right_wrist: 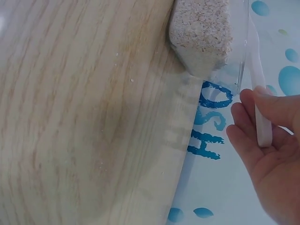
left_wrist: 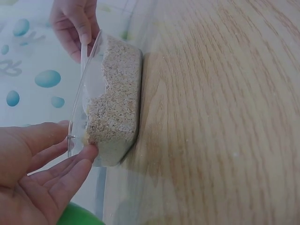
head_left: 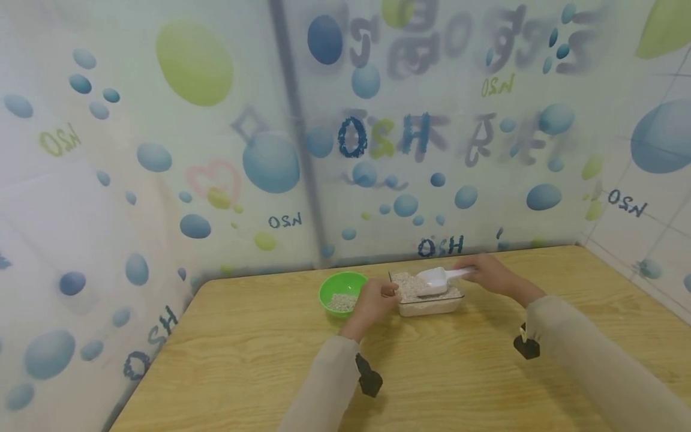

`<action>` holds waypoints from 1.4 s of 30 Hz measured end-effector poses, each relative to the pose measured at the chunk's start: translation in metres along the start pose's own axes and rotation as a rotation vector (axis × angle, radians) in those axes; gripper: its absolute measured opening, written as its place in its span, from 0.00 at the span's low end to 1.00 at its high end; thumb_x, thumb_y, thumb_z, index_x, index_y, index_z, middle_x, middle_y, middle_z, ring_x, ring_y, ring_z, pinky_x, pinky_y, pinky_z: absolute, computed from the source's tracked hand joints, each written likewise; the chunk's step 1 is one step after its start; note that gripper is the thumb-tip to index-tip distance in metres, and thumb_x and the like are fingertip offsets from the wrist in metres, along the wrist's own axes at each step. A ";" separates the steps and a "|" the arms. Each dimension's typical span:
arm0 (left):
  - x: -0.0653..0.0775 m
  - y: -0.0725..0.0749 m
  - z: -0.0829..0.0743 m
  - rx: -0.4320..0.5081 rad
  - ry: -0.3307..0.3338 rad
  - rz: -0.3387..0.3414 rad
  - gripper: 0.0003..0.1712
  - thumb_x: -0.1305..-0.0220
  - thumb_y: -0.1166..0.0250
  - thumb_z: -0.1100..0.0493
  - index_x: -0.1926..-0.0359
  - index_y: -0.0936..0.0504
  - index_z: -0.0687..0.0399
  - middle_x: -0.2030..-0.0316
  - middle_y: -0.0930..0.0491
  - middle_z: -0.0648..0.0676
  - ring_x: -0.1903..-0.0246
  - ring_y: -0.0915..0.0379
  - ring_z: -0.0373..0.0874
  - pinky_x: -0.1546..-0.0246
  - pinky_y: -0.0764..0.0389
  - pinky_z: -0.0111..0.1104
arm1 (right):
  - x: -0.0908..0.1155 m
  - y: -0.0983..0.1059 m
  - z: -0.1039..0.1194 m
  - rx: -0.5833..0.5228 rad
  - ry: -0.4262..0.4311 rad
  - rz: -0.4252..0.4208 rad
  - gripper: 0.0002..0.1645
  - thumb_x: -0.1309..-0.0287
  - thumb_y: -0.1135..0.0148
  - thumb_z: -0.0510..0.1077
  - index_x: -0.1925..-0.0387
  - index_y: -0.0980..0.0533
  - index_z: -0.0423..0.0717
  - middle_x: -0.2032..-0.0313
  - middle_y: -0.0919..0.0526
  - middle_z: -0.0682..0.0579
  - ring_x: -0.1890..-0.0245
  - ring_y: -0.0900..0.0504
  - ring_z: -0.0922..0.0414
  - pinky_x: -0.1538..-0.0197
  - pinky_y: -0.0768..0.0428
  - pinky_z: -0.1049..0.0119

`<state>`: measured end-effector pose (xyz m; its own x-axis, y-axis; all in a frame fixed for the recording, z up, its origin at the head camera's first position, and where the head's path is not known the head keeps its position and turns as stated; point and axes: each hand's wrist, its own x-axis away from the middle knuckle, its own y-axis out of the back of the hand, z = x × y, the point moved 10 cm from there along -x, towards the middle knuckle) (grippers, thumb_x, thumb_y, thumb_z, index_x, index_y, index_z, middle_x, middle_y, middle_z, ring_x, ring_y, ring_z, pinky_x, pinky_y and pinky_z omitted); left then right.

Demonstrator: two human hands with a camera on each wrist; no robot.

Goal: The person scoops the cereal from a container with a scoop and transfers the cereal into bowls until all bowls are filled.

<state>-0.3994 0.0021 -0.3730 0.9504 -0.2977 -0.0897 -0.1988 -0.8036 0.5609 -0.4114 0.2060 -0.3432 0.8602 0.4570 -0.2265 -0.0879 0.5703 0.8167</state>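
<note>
A clear rectangular container [head_left: 432, 308] full of pale flakes like oats [left_wrist: 117, 108] stands on the table. My left hand [head_left: 373, 305] pinches its left end at the rim, with the thumb on one side of the wall and fingers on the other. In my right hand [head_left: 490, 275] is the handle of a white scoop [head_left: 433, 281], gripped between thumb and fingers. The scoop's bowl lies in the flakes, its front edge sunk among them. Beside my left hand sits a green bowl [head_left: 344, 280] with a small heap of flakes in it, partly hidden by that hand.
The wooden table [head_left: 259, 354] ends at a curtain [head_left: 243, 150] printed with blue and green bubbles, close behind the bowl and container. A few tiny crumbs lie on the wood. Dark wrist devices [head_left: 369, 379] hang at both sleeves.
</note>
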 end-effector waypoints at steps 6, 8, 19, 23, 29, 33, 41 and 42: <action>-0.001 0.001 0.001 0.001 0.006 -0.003 0.14 0.41 0.37 0.65 0.54 0.19 0.67 0.60 0.19 0.61 0.59 0.23 0.51 0.60 0.21 0.37 | 0.003 0.002 -0.003 -0.003 0.006 -0.057 0.11 0.40 0.47 0.30 0.58 0.22 0.31 0.60 0.19 0.40 0.61 0.22 0.47 0.60 0.24 0.53; -0.002 0.000 0.000 0.004 0.002 -0.004 0.14 0.41 0.36 0.65 0.55 0.19 0.67 0.61 0.19 0.61 0.59 0.22 0.51 0.61 0.21 0.37 | 0.005 0.003 -0.004 -0.015 0.007 -0.074 0.11 0.40 0.47 0.29 0.57 0.23 0.30 0.59 0.19 0.38 0.59 0.22 0.44 0.59 0.24 0.52; -0.001 0.001 0.002 0.007 -0.012 -0.026 0.14 0.41 0.36 0.64 0.54 0.20 0.66 0.62 0.19 0.60 0.61 0.22 0.51 0.63 0.20 0.37 | 0.013 0.005 -0.008 -0.074 -0.017 -0.123 0.13 0.40 0.46 0.30 0.54 0.25 0.26 0.55 0.22 0.31 0.54 0.24 0.37 0.56 0.24 0.46; 0.001 0.002 0.000 0.015 -0.023 -0.028 0.15 0.40 0.37 0.65 0.53 0.20 0.67 0.61 0.20 0.61 0.60 0.22 0.52 0.62 0.20 0.38 | 0.012 0.004 -0.011 -0.062 -0.041 -0.115 0.13 0.41 0.45 0.30 0.54 0.24 0.27 0.56 0.21 0.33 0.56 0.24 0.39 0.58 0.24 0.48; 0.003 0.003 -0.001 0.032 -0.026 -0.053 0.15 0.39 0.38 0.65 0.51 0.21 0.66 0.59 0.20 0.61 0.59 0.23 0.51 0.61 0.21 0.37 | 0.013 0.009 -0.012 -0.081 -0.061 -0.112 0.15 0.39 0.46 0.32 0.51 0.26 0.27 0.52 0.24 0.30 0.51 0.27 0.35 0.53 0.25 0.44; 0.004 0.007 0.004 0.029 -0.024 -0.077 0.14 0.40 0.37 0.64 0.52 0.20 0.64 0.61 0.19 0.58 0.60 0.23 0.49 0.63 0.20 0.36 | 0.013 0.012 -0.014 -0.116 -0.083 -0.106 0.17 0.36 0.48 0.34 0.49 0.27 0.26 0.49 0.27 0.28 0.49 0.29 0.34 0.53 0.25 0.44; 0.005 0.017 -0.004 -0.010 -0.088 -0.026 0.15 0.39 0.39 0.63 0.52 0.20 0.64 0.61 0.19 0.58 0.61 0.23 0.49 0.63 0.21 0.37 | 0.009 0.023 -0.008 -0.119 -0.063 -0.119 0.16 0.38 0.48 0.31 0.50 0.27 0.26 0.48 0.28 0.27 0.46 0.32 0.32 0.49 0.29 0.41; 0.006 0.019 -0.005 -0.005 -0.089 -0.022 0.15 0.38 0.39 0.63 0.51 0.20 0.64 0.61 0.19 0.58 0.60 0.23 0.50 0.63 0.21 0.37 | 0.009 0.023 -0.007 -0.123 -0.063 -0.116 0.16 0.38 0.48 0.31 0.50 0.27 0.27 0.48 0.28 0.28 0.45 0.33 0.32 0.48 0.30 0.40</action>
<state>-0.3964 -0.0127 -0.3586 0.9295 -0.3250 -0.1742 -0.1770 -0.8078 0.5623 -0.4092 0.2277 -0.3300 0.8974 0.3422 -0.2785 -0.0439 0.6974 0.7153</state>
